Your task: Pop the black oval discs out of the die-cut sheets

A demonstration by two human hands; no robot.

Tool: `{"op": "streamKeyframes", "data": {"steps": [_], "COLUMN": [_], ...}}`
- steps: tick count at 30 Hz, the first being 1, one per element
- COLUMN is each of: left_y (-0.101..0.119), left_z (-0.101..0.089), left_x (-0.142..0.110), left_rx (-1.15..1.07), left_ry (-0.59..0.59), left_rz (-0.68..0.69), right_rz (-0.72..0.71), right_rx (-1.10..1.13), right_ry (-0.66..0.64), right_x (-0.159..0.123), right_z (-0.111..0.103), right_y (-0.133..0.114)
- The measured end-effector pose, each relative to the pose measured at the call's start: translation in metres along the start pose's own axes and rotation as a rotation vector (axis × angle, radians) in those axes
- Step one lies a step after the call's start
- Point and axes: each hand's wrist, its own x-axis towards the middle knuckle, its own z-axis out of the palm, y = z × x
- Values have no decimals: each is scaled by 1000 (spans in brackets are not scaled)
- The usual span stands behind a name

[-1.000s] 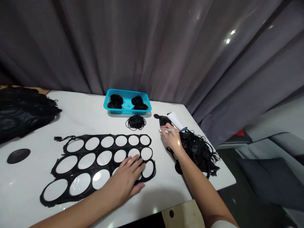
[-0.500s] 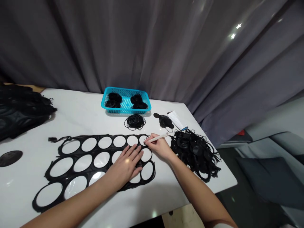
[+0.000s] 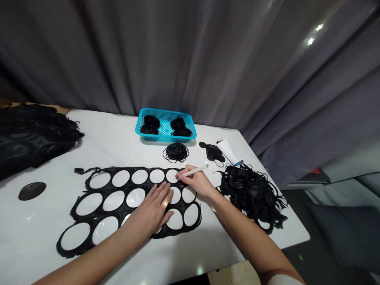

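A flat black sheet (image 3: pixel 110 189) with rows of large round holes lies on the white table. My left hand (image 3: pixel 157 204) rests on it palm down, fingers stretched out, over the middle and lower rows. With closed fingers, my right hand (image 3: pixel 198 183) grips a slim white pen-like tool (image 3: pixel 196 170). Its lower end, mostly hidden by my fingers, is at the edge of a hole near the right end of the top row. I cannot tell what tip it has.
A blue basket (image 3: pixel 166 137) with black coils stands at the back. Before it lies a tangle of thin black rings (image 3: pixel 177 152). Black scraps (image 3: pixel 252 194) are heaped right, a larger black pile (image 3: pixel 32 138) left. A black disc (image 3: pixel 32 190) and white paper (image 3: pixel 229 151) lie there too.
My right hand has come left with the tool from beside the scrap heap to the sheet's top row, then along to another hole. My left hand has slid slightly left across the sheet.
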Motion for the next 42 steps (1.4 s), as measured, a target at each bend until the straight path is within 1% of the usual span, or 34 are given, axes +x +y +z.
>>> {"op": "streamKeyframes", "data": {"steps": [2,5,11,15,17,19,21,22,23,24,25,26,27,28,29,31,34,36,39,42], "left_y": [1,3,6,6,5,5,4,4,4,4,4,4,3,2,0,-5,-18,-26,-31,-30], "left_z": [2,4,5,5,4,3,2,1,0,-1,-2,-4,-6,-9,-12,-19,-26,-27,-21,-16], "left_x": [-1,-1,-1,-1,-1,-1,-1,-1,-1,-1,-1,-1,-1,-2,-3,-7,-15,-21,-29,-33], "left_rx": [-1,-10,-44,-77,-85,-87,-90,-95,-104,-116,-130,-150,-174,-202,-229,-250,-184,-133,-102,-99], "left_ry": [12,21,5,10,4,-18,-45,-57,-65,-68,-68,-66,-62,-53,-43,-12,21,18,9,20], "left_rz": [-10,-16,-60,-76,-63,-46,-40,-43,-50,-56,-61,-62,-61,-59,-59,-88,-186,-203,-188,-213], "right_rz": [-41,-78,-96,-156,-231,-344,-434,-443,-425,-387,-338,-304,-285,-272,-264,-245,-187,-139,-103,-105], "right_rx": [-99,-167,-225,-308,-428,-626,-841,-928,-993,-1031,-1039,-1014,-959,-889,-813,-664,-467,-359,-302,-296], "right_ry": [-41,-74,-70,-69,-71,-120,-172,-146,-63,65,234,380,463,501,486,370,175,68,-31,-86], "right_x": [-1,-2,1,-2,-8,-12,-9,-5,1,8,15,22,28,32,35,35,27,22,19,19], "right_z": [7,13,12,15,20,23,18,11,2,-9,-20,-31,-39,-44,-45,-36,-4,17,39,51], "right_y": [-6,-7,0,1,1,1,1,-1,-2,-4,-6,-8,-10,-12,-14,-16,-19,-20,-18,-13]}}
